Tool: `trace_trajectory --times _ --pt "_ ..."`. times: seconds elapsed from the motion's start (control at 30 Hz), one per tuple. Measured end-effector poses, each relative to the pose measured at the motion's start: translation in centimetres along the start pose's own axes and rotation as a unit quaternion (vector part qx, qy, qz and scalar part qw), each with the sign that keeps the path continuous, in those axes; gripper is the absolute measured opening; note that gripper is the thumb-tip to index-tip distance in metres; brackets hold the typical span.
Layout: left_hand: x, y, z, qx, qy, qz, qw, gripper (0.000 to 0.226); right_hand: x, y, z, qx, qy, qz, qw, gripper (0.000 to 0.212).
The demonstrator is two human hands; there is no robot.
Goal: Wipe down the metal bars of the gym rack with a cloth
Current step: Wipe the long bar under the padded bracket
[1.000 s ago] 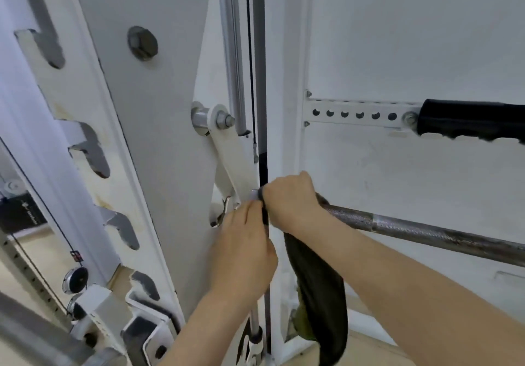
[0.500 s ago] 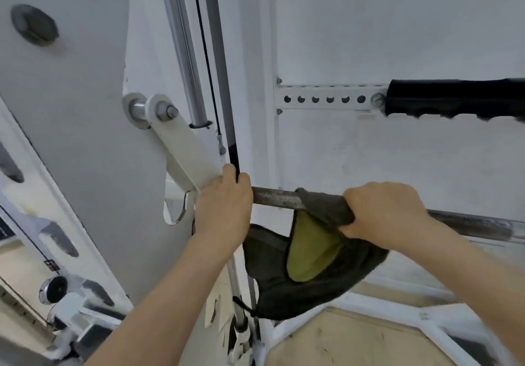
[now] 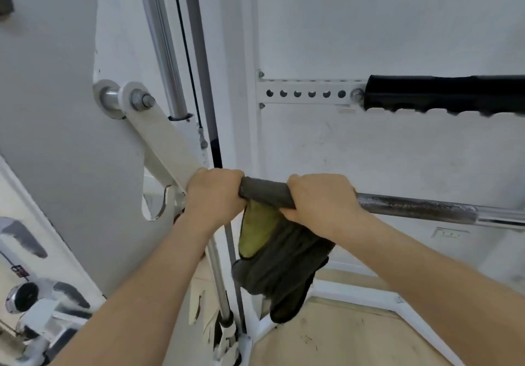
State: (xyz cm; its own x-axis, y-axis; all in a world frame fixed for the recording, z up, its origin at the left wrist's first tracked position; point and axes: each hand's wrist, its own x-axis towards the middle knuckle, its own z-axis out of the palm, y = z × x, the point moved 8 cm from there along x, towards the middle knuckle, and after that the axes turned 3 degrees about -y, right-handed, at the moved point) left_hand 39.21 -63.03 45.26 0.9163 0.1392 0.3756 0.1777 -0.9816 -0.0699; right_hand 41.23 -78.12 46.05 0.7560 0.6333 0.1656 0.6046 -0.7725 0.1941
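On the steel bar (image 3: 412, 208) both hands sit close together, knuckles up, forearms reaching up from below. A dark cloth (image 3: 267, 193) wraps the bar between them, and its loose part hangs under the bar, showing a yellow-green inner face. The left hand (image 3: 216, 195) curls round the bar's left end beside a white link arm (image 3: 164, 144), touching the cloth's edge. The right hand (image 3: 321, 203) grips the cloth against the bar, fingers closed over it. Above the bar, a black padded handle (image 3: 443, 94) juts from a white strip with holes (image 3: 306, 92). Upright rods (image 3: 167, 53) cross behind the bar's left end, crowding the left hand
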Motion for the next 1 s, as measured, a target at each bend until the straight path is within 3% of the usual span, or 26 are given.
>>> trace_trajectory --times 0.13,0.33,0.47,0.57,0.67,0.77,0.87,1.0 --pt "0.2 0.1 0.0 0.011 0.024 0.006 1.000 0.017 -3.4 6.2 0.3 -0.068 -0.027 0.093 0.993 0.026" --pt "0.4 0.4 0.3 0.024 -0.001 0.003 1.000 0.011 3.0 -3.1 0.0 -0.003 0.000 0.070 0.998 0.033" --pt "0.3 0.4 0.1 0.020 -0.027 0.007 0.999 0.013 3.4 -4.9 -0.4 0.032 0.050 0.024 0.998 0.008" --pt "0.2 0.4 -0.1 0.011 -0.017 0.011 1.000 0.010 0.0 -0.7 -0.2 0.035 0.038 0.021 0.998 0.014" --pt "0.2 0.4 -0.3 0.024 -0.007 0.011 1.000 0.006 -4.3 6.5 0.3 -0.046 0.030 0.093 0.994 0.027" --pt "0.3 0.4 0.0 0.030 0.001 0.007 1.000 0.005 -5.6 9.1 0.8 -0.050 0.015 0.157 0.986 0.020" --pt "0.3 0.4 0.2 0.024 0.008 0.001 1.000 0.005 -2.6 5.1 0.5 -0.036 0.033 0.150 0.988 0.010" --pt "0.3 0.3 0.4 0.014 -0.002 -0.003 1.000 0.005 1.9 -3.2 -0.1 0.030 0.071 0.070 0.995 0.014"
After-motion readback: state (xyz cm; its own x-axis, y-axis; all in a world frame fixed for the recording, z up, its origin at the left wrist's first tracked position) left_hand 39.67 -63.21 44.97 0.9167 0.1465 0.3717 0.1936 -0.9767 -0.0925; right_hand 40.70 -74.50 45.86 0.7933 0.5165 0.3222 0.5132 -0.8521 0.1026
